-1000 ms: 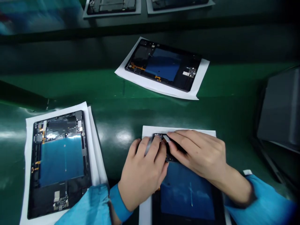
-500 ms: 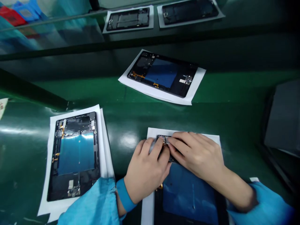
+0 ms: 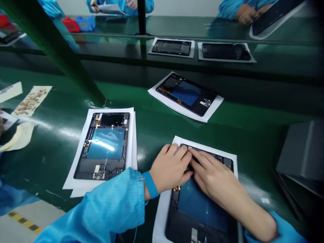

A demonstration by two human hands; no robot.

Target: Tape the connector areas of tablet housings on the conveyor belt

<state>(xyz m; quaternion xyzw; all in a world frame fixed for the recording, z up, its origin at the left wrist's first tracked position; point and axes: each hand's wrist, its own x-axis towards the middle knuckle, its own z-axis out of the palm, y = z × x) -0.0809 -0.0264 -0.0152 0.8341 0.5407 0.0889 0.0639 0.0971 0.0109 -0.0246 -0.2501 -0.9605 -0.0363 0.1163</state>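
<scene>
Near right on the tabletop point(image 3: 152, 125), the opened tablet point(image 3: 199, 206) is pressed by the left hand point(image 3: 172, 167) and right hand point(image 3: 215, 177), fingers flat, nothing gripped; its flex cable point(image 3: 176, 188) could be creased by excess force.

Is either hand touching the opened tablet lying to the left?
No, the left hand and right hand both rest on the nearer tablet, apart from the left tablet.

An open tablet point(image 3: 105, 145) lay on white sheets point(image 3: 76, 180) at the left of the green table point(image 3: 253, 113). A second tablet point(image 3: 186, 94) lay farther off, and two more tablets point(image 3: 172, 47) lay beyond it. A grey box point(image 3: 301, 152) stood at the right, and paper strips point(image 3: 31, 100) lay far left.
</scene>
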